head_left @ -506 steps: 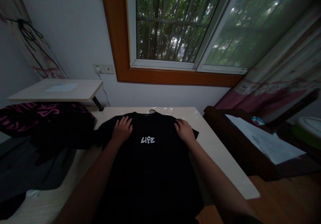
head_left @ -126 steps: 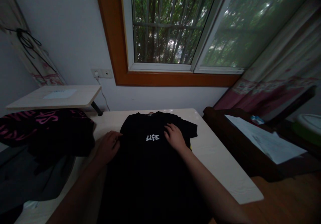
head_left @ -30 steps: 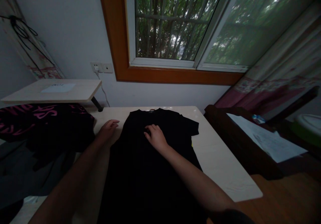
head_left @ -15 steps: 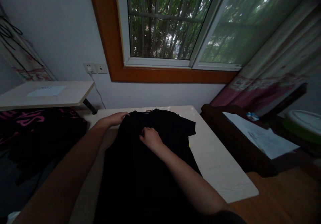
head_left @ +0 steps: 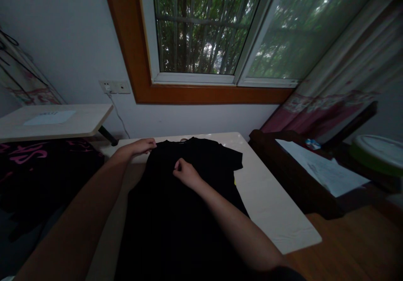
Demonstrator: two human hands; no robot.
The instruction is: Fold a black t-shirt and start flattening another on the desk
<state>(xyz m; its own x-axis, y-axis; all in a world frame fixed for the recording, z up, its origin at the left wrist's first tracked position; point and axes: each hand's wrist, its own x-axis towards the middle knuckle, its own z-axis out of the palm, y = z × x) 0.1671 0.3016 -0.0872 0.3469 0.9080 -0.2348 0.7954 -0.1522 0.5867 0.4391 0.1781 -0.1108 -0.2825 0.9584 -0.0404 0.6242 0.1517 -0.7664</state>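
Note:
A black T-shirt (head_left: pixel 201 197) lies lengthwise on a pale table (head_left: pixel 277 214), its left side folded inward so the print is hidden. My left hand (head_left: pixel 140 147) rests at the shirt's upper left corner near the collar, fingers curled onto the cloth edge. Resting on the chest area, my right hand (head_left: pixel 184 173) has its fingers bent and pressed into the fabric. The right sleeve (head_left: pixel 234 159) still sticks out sideways.
A heap of dark clothes with pink lettering (head_left: pixel 40 163) lies at the left under a small side table (head_left: pixel 53 119). A dark wooden desk with papers (head_left: pixel 317 170) stands to the right. A window (head_left: pixel 201 29) and wall sockets (head_left: pixel 113 87) are behind.
My left hand has slid up along the folded edge to the collar corner. The right hand shifted left across the chest and curled its fingers. The camera turned slightly right.

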